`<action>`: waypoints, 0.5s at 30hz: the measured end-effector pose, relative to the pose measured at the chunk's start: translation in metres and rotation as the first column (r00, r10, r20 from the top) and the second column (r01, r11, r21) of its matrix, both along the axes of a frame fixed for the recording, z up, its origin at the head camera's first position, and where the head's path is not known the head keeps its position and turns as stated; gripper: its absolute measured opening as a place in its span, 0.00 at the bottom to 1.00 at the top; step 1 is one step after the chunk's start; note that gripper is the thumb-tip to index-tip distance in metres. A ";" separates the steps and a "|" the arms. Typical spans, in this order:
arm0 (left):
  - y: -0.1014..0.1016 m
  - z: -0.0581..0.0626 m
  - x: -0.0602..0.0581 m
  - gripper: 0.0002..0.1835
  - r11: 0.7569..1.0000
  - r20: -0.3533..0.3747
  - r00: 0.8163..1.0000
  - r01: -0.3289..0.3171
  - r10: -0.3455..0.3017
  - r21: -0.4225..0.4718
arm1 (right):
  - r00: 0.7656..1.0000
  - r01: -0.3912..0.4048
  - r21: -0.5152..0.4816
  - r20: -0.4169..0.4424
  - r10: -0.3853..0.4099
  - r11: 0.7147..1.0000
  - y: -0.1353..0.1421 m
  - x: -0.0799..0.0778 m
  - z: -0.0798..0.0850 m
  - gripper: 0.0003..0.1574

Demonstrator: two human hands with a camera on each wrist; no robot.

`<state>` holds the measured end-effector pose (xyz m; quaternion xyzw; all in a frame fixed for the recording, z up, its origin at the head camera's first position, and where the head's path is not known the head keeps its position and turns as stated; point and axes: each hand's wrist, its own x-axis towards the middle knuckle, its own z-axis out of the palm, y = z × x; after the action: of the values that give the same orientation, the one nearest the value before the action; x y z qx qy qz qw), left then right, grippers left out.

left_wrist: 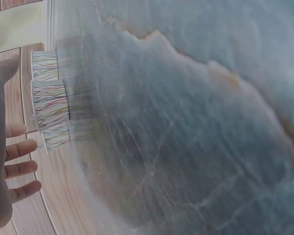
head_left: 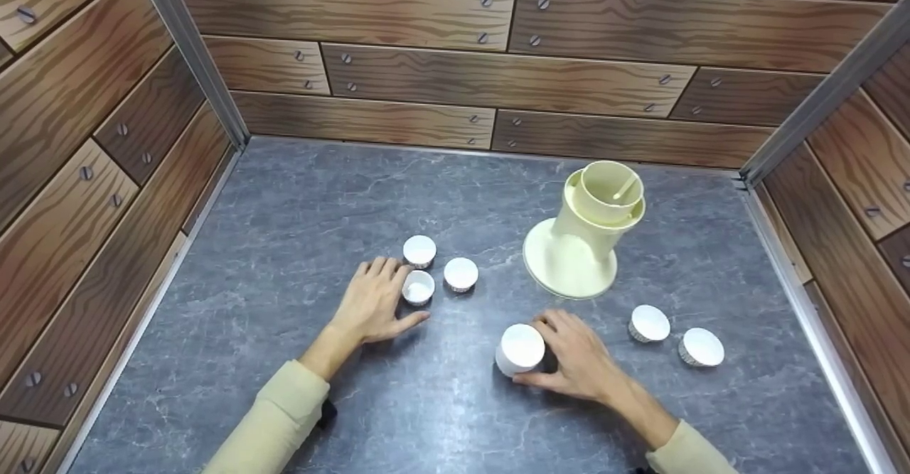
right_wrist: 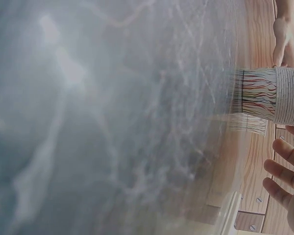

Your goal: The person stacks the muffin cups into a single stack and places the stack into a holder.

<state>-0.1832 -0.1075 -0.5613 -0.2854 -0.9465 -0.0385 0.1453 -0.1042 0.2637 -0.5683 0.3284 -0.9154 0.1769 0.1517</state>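
Observation:
Several white paper cups stand singly on the table, with thin coloured lines on their sides in the wrist views. My left hand is beside the nearest left cup, its fingers extended and thumb spread. Close by stand a back cup and a right-hand cup. With thumb and fingers my right hand grips a stack of nested paper cups; many rims show in the right wrist view. Whether the stack touches the table is hard to tell.
A pale yellow stand with a round base and nested cylinders on top rises behind my right hand. Two more paper cups stand to the right. Wood-patterned walls with metal edge strips enclose the table.

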 end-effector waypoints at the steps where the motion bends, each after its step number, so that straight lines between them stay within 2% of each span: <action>1: 0.000 0.000 -0.001 0.45 1.000 0.004 1.000 -0.001 0.001 0.005 | 1.000 0.000 -0.001 -0.001 0.000 1.000 0.000 0.000 0.000 0.46; 15: 0.003 -0.004 -0.004 0.43 0.999 0.058 0.998 -0.038 0.038 -0.003 | 0.999 -0.010 -0.007 -0.032 0.010 1.000 0.000 -0.001 -0.001 0.46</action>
<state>-0.1877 -0.1043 -0.5656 -0.2664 -0.9556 -0.0431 0.1180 -0.1053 0.2639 -0.5696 0.3352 -0.9105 0.1756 0.1665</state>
